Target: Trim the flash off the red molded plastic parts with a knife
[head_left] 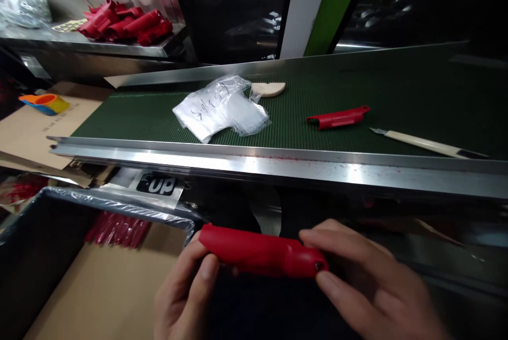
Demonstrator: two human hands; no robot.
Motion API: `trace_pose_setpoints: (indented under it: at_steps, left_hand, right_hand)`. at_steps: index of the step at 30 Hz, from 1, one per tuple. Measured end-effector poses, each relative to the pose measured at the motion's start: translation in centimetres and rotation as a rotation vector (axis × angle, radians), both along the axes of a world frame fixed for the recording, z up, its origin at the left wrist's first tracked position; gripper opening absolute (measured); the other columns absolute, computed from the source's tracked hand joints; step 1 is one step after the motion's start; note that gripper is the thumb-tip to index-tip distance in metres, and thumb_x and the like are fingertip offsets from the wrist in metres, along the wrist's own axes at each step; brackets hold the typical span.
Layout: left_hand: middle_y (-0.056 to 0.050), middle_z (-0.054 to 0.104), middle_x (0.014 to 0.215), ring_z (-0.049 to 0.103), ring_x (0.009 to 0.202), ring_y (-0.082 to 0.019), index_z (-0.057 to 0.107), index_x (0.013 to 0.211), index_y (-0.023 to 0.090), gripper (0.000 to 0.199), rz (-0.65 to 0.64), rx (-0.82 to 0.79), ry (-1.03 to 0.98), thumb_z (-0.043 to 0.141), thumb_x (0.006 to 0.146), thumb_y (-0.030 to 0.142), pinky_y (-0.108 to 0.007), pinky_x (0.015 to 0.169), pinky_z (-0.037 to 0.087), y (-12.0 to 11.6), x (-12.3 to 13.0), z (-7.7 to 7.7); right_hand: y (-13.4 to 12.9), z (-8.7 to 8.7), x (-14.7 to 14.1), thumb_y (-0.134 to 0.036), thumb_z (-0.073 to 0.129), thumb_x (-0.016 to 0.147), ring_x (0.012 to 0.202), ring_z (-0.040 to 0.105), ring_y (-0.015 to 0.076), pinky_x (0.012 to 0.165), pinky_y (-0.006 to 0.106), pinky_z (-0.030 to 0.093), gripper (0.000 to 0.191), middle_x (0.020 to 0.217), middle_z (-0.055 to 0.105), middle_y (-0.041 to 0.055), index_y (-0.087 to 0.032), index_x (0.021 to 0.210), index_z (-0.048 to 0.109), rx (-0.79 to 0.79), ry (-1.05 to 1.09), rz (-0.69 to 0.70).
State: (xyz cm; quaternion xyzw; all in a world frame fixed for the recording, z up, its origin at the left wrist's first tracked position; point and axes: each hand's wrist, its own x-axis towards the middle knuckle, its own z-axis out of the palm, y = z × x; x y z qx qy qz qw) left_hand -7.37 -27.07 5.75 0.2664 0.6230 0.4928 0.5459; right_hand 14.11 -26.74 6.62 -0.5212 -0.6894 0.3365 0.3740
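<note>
Head view, down, close over belt
</note>
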Motion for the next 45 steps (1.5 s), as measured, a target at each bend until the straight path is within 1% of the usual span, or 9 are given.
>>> trace_pose_setpoints:
  at_steps: [2, 4, 7, 10, 12, 21, 27, 38, 45]
  left_hand:
    - [0.0, 0.061, 0.066, 0.054, 0.064, -0.016, 0.071, 0.085, 0.023, 0.026, -0.014, 0.027, 0.009, 0.076, 0.076, 0.048, -0.026, 0.064, 0.044, 0.1, -0.1, -0.2]
    - [-0.001, 0.061, 0.068, 0.054, 0.067, -0.017, 0.072, 0.085, 0.023, 0.025, -0.029, 0.065, 0.009, 0.075, 0.078, 0.046, -0.027, 0.068, 0.044, 0.1, 0.0, -0.4]
    - [-0.001, 0.063, 0.074, 0.055, 0.07, -0.016, 0.072, 0.087, 0.024, 0.02, -0.039, 0.096, -0.03, 0.074, 0.08, 0.043, -0.026, 0.069, 0.043, 0.1, 0.2, -0.3]
    - [-0.002, 0.062, 0.071, 0.055, 0.07, -0.017, 0.072, 0.088, 0.023, 0.019, -0.053, 0.105, -0.058, 0.072, 0.082, 0.041, -0.026, 0.067, 0.043, 0.1, 0.4, -0.2]
    - [-0.002, 0.061, 0.07, 0.055, 0.069, -0.017, 0.071, 0.087, 0.022, 0.02, -0.061, 0.113, -0.053, 0.071, 0.083, 0.042, -0.026, 0.065, 0.043, 0.1, 0.5, 0.0]
    - [-0.002, 0.065, 0.074, 0.058, 0.07, -0.015, 0.068, 0.104, 0.024, 0.02, -0.116, 0.154, -0.154, 0.063, 0.09, 0.038, -0.026, 0.071, 0.043, 0.2, 0.0, 0.0]
    - [-0.003, 0.063, 0.068, 0.055, 0.067, -0.016, 0.066, 0.109, 0.016, 0.029, -0.16, 0.207, -0.127, 0.057, 0.093, 0.039, -0.027, 0.067, 0.043, 0.6, -0.2, -0.3]
    - [-0.001, 0.064, 0.069, 0.056, 0.059, -0.01, 0.064, 0.084, 0.015, 0.028, -0.067, 0.131, -0.113, 0.066, 0.087, 0.043, -0.019, 0.058, 0.046, 0.9, -0.7, -1.5]
    - [-0.001, 0.063, 0.071, 0.056, 0.06, -0.01, 0.064, 0.086, 0.017, 0.027, -0.054, 0.118, -0.109, 0.068, 0.085, 0.044, -0.019, 0.058, 0.045, 1.0, -0.8, -1.9]
  right_hand:
    - [0.8, 0.3, 0.4, -0.017, 0.054, 0.087, 0.084, 0.068, 0.0107, 0.072, 0.018, 0.058, 0.041, 0.1, 0.068, -0.0028, -0.038, 0.122, 0.061, -0.057, 0.016, 0.142]
    - [1.2, 0.3, 0.7, -0.02, 0.055, 0.088, 0.086, 0.067, 0.0123, 0.071, 0.02, 0.057, 0.037, 0.1, 0.068, -0.0014, -0.037, 0.121, 0.063, -0.147, 0.055, 0.187]
    - [1.1, -0.5, 1.1, -0.031, 0.054, 0.091, 0.082, 0.065, 0.015, 0.065, 0.024, 0.054, 0.033, 0.101, 0.068, 0.0022, -0.033, 0.122, 0.064, -0.371, 0.181, 0.164]
    - [0.9, -1.5, 1.2, -0.041, 0.055, 0.091, 0.074, 0.062, 0.0144, 0.065, 0.026, 0.051, 0.038, 0.087, 0.068, 0.0029, -0.028, 0.127, 0.063, -0.635, 0.377, 0.162]
    - [1.0, -1.8, 1.1, -0.043, 0.058, 0.09, 0.07, 0.061, 0.0133, 0.066, 0.026, 0.05, 0.04, 0.08, 0.066, 0.0023, -0.025, 0.125, 0.064, -0.693, 0.481, 0.121]
    - [1.3, -1.5, -0.4, -0.04, 0.065, 0.087, 0.062, 0.061, 0.009, 0.056, 0.014, 0.051, 0.022, 0.07, 0.066, 0.0011, -0.026, 0.102, 0.072, -0.559, 0.667, -0.082]
    - [0.9, -2.1, -0.3, -0.042, 0.067, 0.086, 0.076, 0.067, 0.011, 0.067, 0.014, 0.054, 0.032, 0.09, 0.072, 0.0025, -0.029, 0.115, 0.068, -0.495, 0.51, -0.144]
    - [1.7, -1.2, -1.3, -0.047, 0.063, 0.088, 0.068, 0.065, 0.0075, 0.061, 0.009, 0.052, 0.026, 0.076, 0.07, -0.0014, -0.031, 0.107, 0.071, -0.356, 0.311, -0.182]
    - [1.9, -0.8, -1.8, -0.042, 0.061, 0.09, 0.067, 0.065, 0.0054, 0.062, 0.008, 0.052, 0.02, 0.073, 0.069, -0.004, -0.032, 0.104, 0.071, -0.299, 0.3, -0.169]
